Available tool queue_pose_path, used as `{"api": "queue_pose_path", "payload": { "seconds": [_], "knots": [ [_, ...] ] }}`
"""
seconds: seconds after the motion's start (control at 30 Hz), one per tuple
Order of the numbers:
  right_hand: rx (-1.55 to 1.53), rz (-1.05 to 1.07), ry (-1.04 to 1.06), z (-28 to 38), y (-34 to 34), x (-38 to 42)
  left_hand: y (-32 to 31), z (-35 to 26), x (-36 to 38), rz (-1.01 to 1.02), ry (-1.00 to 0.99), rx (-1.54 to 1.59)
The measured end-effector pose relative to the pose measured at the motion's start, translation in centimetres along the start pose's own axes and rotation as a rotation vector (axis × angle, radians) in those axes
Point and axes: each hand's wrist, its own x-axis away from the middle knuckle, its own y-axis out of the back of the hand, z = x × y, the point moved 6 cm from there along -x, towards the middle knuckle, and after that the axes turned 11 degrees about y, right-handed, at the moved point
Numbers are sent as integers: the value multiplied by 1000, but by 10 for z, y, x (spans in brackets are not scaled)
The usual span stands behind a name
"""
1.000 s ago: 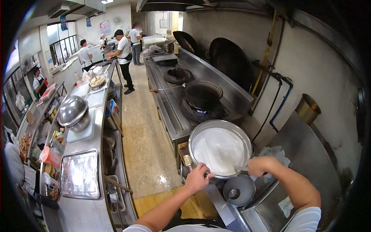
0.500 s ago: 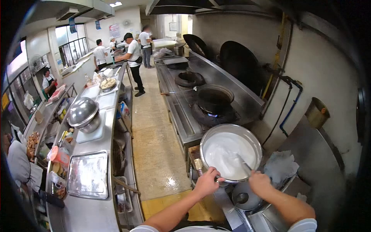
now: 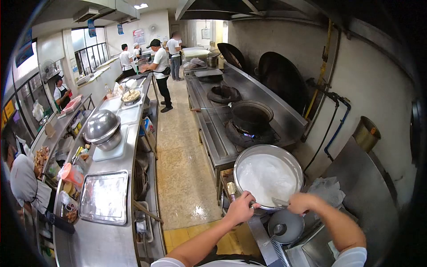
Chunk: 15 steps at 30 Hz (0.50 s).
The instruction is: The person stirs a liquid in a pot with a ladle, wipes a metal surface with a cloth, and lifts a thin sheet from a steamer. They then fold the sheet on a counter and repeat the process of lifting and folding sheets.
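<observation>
Head view. Steel bowl (image 3: 267, 150), large, round, holding white mixture (image 3: 262, 175); stands just before the near end of the stove (image 3: 213, 151). Left hand (image 3: 241, 208): fingers curled closed at the bowl's near-left edge, gripping it. Right hand (image 3: 300, 203): closed around a flat-ended utensil (image 3: 279, 201), its tip in the mixture. Grey round vessel (image 3: 291, 220), with ladle (image 3: 279, 229), just below the bowl. Dark wok (image 3: 252, 116) on a lit burner beyond. Steel tray (image 3: 104, 196), flat on the left bench (image 3: 100, 244).

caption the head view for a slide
Left hand at the edge of a metal bowl, right hand holding a utensil in its white contents, near a lit burner.
</observation>
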Motion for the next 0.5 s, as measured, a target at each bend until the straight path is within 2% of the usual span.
{"api": "queue_pose_path", "payload": {
  "seconds": [0.07,0.1,0.2,0.33,0.37,0.47,0.5],
  "knots": [
    [160,-275,75,7,-23,-25,0,-1,-2,34,46,-3],
    [131,-338,43,12,-31,-26,0,-1,-2,29,42,-3],
    [336,-590,-15,21,-46,-22,0,0,-1,14,37,2],
    [404,-547,-91,-3,-49,-17,0,-1,-1,-7,13,9],
    [373,-600,-90,-21,-52,-22,-1,0,-1,-12,7,11],
    [297,-402,11,-36,-32,-10,3,-3,1,-17,-6,17],
    [227,-267,-29,-36,-19,-4,3,-3,1,-19,1,19]
  ]
}}
